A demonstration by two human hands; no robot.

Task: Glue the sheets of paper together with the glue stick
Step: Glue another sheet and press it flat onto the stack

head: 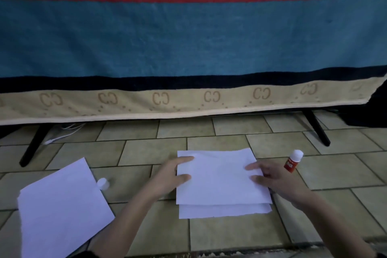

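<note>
Left hand [170,170] and right hand [272,176] both pressing on top sheet [219,178], fingers straight, released, grasping nothing. Top sheet lying over lower sheet [224,210] on tiled floor [146,151] (lower edge peeking out). Glue stick [293,161] standing just beside right hand. Spare sheets [62,209] lying left, white cap [103,183] touching their edge.

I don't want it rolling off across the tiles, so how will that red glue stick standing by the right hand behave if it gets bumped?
The glue stick stands upright and narrow on the tiled floor, so a nudge from the right hand would probably tip it. Its round body would then likely roll. It looks small and probably light to lift.
</note>
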